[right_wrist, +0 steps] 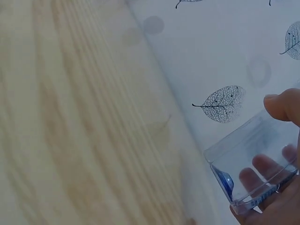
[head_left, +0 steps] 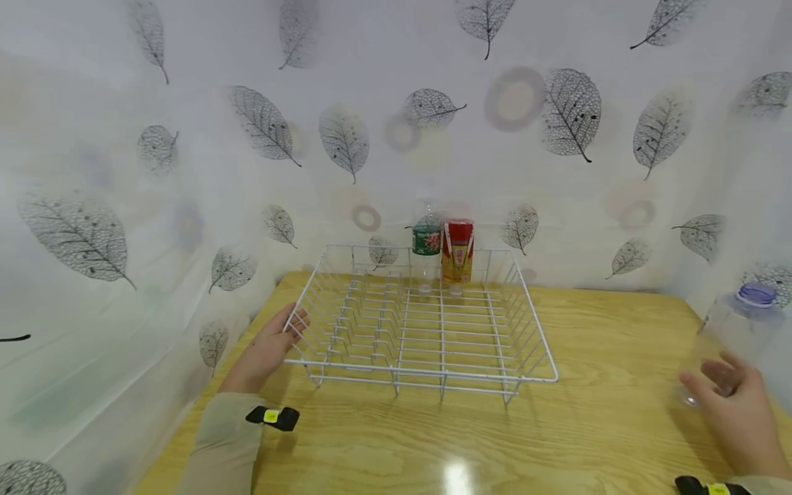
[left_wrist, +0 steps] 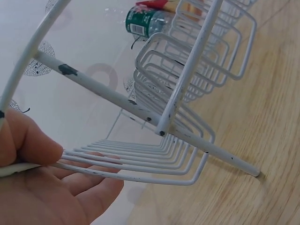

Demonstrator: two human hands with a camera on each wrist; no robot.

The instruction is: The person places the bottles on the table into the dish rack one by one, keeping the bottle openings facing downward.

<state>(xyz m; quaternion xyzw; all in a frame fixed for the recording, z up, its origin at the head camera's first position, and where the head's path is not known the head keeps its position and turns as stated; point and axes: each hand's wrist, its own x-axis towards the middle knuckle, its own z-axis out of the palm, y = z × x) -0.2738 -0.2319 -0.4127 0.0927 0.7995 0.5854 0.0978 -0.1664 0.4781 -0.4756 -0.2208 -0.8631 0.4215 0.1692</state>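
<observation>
In the head view a white wire dish rack (head_left: pixel 443 375) stands on the wooden table. My left hand (head_left: pixel 269 350) grips its left side; the left wrist view shows the thumb (left_wrist: pixel 40 143) over the rim wire and the fingers underneath. Off to the right, my right hand (head_left: pixel 736 405) holds a clear plastic bottle (head_left: pixel 720 344) with a blue-purple cap (head_left: pixel 757 294). Seen from the right wrist, the fingers (right_wrist: pixel 267 171) show through the clear wall and the thumb lies on the opposite side. Much of the bottle is cut off there.
At the rack's back end stand a clear bottle with a green label (head_left: pixel 426 240) and a red-and-yellow carton (head_left: pixel 458 251). A leaf-patterned sheet (head_left: pixel 396 158) hangs behind the wooden table (head_left: pixel 606 357) and along its sides.
</observation>
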